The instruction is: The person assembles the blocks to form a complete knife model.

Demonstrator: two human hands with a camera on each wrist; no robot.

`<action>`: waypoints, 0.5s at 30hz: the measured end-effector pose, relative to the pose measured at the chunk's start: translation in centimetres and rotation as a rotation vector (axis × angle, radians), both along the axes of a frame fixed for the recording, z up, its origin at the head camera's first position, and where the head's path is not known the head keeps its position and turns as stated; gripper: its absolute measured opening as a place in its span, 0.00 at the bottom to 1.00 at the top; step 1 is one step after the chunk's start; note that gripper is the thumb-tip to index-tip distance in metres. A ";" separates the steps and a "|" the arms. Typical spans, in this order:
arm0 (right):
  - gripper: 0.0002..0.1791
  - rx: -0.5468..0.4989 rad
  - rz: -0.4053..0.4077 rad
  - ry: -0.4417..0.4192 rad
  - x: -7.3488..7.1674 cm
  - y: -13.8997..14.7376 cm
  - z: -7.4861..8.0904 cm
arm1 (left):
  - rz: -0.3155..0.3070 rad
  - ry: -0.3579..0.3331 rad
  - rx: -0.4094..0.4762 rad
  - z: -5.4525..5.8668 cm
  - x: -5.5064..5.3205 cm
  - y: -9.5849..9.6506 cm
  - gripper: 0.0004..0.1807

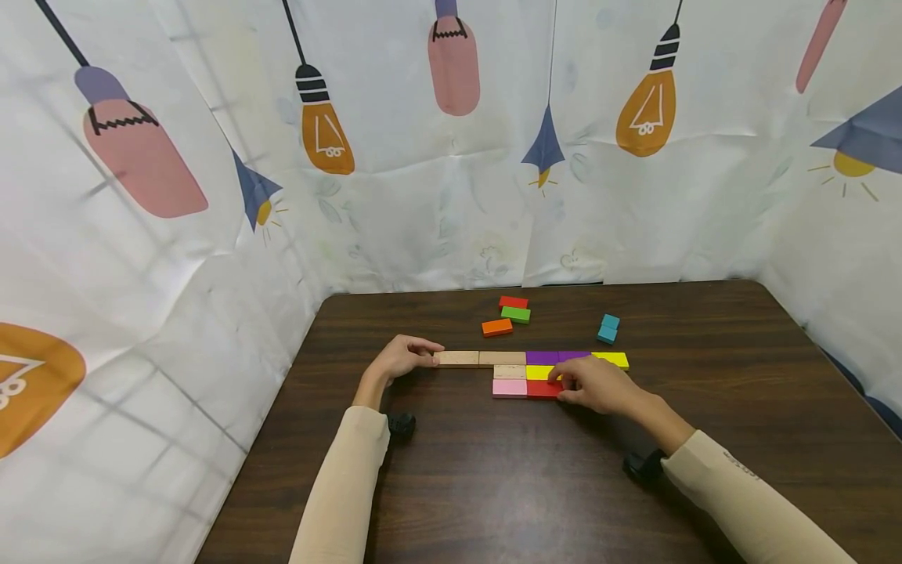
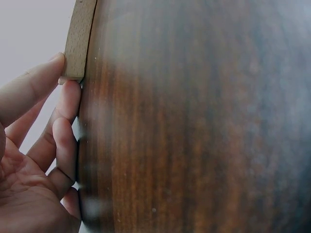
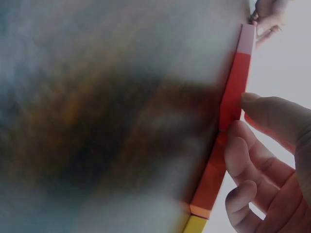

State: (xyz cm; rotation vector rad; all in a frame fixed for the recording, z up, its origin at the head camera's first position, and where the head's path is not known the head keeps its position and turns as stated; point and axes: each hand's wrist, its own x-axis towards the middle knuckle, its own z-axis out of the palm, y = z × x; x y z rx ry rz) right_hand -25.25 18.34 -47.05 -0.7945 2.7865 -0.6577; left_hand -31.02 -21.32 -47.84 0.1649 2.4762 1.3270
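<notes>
My left hand point(image 1: 399, 359) pinches the left end of a plain wooden block point(image 1: 456, 359). In the left wrist view its thumb and a fingertip touch that block's end point(image 2: 77, 53). A second wooden block point(image 1: 502, 358), purple blocks point(image 1: 541, 357) and a yellow block point(image 1: 611, 359) continue the row. Nearer lie a short wooden block point(image 1: 510, 372), a yellow block point(image 1: 539, 373), a pink block point(image 1: 510, 388) and a red block point(image 1: 542, 389). My right hand point(image 1: 599, 382) holds the red block with thumb and fingers. An orange-red block point(image 3: 211, 179) beside it is hidden by the hand in the head view.
Behind the row lie a red block point(image 1: 513, 302), a green block point(image 1: 516, 315) and an orange block point(image 1: 496, 327). Blue blocks point(image 1: 608, 329) lie farther right. The dark wooden table point(image 1: 479, 486) meets a patterned white curtain point(image 1: 437, 219) at the back.
</notes>
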 end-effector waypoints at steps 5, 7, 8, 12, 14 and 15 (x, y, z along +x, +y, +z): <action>0.15 -0.056 0.030 -0.012 -0.9 0.7 0.9 | 0.007 -0.005 0.004 -0.1 -0.1 0.1 0.15; 0.14 -0.087 0.030 -0.023 -1.6 1.1 1.3 | 0.010 -0.006 0.008 -0.1 -0.1 0.1 0.15; 0.14 -0.105 0.030 -0.028 -2.0 1.3 1.6 | 0.010 -0.006 0.009 0.0 0.0 0.1 0.15; 0.15 -0.175 0.022 -0.060 -3.9 1.8 2.2 | 0.012 -0.002 0.010 0.0 0.0 0.1 0.14; 0.17 -0.201 0.011 -0.069 -4.9 1.8 2.4 | 0.015 -0.001 0.007 0.0 0.0 0.1 0.15; 0.17 -0.212 0.009 -0.067 -5.5 1.8 2.4 | 0.015 0.002 0.003 0.0 0.0 0.1 0.15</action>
